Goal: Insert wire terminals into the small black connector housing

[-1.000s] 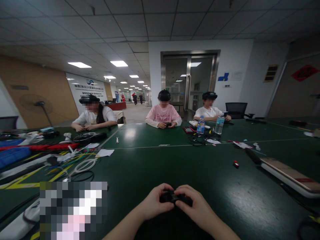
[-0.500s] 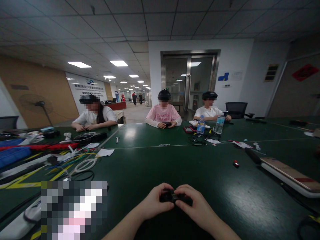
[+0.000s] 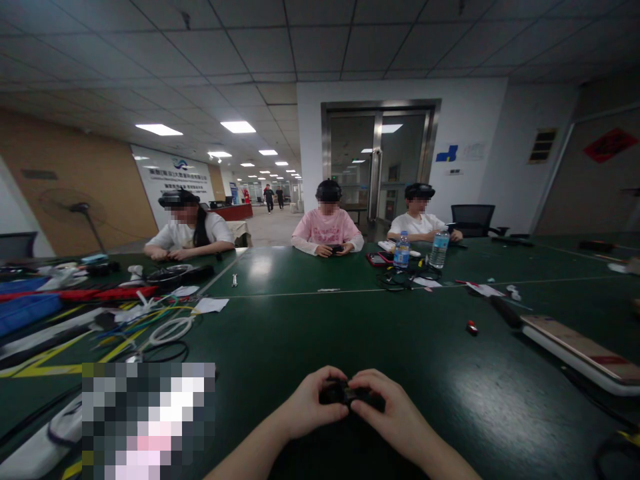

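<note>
Both hands on the black part [image 3: 350, 395], low and centre in the head view, at the near side of the green table [image 3: 310, 333]. Left hand [image 3: 311, 405] has its left end, right hand [image 3: 384, 408] its right end. Fingers curled over the far side, thumbs on the near side; each grip closed down to the part's thickness. Fingertips of the two hands nearly meet mid-part. Fingers hide much of it; can't tell whether it touches the table.

Right of the hands: small red item [image 3: 471, 327], then phone [image 3: 583, 347] on a white block. Left: white cable [image 3: 169, 331] coiled near paper [image 3: 211, 305], blue tray [image 3: 30, 313] further out. Wrench [image 3: 235, 280] lies beyond the paper. Two bottles [image 3: 401, 250] upright among dark cables, far side. Person in pink [image 3: 327, 227] sits opposite, both hands on a dark item.
</note>
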The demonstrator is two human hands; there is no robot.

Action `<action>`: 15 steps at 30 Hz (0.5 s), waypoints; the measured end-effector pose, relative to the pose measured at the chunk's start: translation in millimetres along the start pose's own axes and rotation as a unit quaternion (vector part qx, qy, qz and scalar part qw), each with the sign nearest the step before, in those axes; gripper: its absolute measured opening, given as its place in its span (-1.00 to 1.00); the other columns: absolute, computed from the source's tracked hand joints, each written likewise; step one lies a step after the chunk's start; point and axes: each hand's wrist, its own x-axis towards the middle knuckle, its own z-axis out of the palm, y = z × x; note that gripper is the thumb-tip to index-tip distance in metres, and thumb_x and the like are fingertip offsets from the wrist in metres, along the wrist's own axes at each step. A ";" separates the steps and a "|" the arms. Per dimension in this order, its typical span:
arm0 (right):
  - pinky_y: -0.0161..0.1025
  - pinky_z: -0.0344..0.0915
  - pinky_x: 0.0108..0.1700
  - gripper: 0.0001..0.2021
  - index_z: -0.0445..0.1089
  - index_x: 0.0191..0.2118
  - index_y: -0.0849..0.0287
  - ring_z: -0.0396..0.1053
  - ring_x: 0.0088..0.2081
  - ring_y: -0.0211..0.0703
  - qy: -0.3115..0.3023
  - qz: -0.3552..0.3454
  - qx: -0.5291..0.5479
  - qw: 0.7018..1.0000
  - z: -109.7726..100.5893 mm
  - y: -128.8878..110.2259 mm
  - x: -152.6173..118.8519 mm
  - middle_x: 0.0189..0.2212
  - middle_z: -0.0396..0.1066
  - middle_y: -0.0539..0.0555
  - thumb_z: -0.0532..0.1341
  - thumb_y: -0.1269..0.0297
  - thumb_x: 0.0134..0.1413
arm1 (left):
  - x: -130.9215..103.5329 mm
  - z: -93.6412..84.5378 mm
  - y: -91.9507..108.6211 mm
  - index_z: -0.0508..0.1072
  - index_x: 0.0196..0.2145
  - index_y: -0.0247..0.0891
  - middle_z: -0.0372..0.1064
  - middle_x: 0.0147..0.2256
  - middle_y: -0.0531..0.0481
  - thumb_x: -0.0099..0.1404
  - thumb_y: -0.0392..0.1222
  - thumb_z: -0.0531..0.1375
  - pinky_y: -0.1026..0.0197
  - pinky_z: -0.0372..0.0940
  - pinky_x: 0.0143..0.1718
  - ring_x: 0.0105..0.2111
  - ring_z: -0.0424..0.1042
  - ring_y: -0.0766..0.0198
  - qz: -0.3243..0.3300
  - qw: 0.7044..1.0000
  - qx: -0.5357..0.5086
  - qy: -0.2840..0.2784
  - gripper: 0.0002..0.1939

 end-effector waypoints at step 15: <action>-0.19 0.30 -0.12 -0.80 0.42 -0.20 0.06 0.36 -0.13 -0.08 0.005 -0.009 0.000 1.000 -0.1 -1.6 -0.5 -0.18 0.39 0.05 0.23 0.34 -0.01 | 0.2 0.8 3.9 0.31 -0.12 -0.27 0.36 -0.21 -0.02 0.06 -0.32 0.28 0.18 0.26 -0.20 -0.19 0.37 0.19 0.003 1.000 -0.007 0.004 -0.59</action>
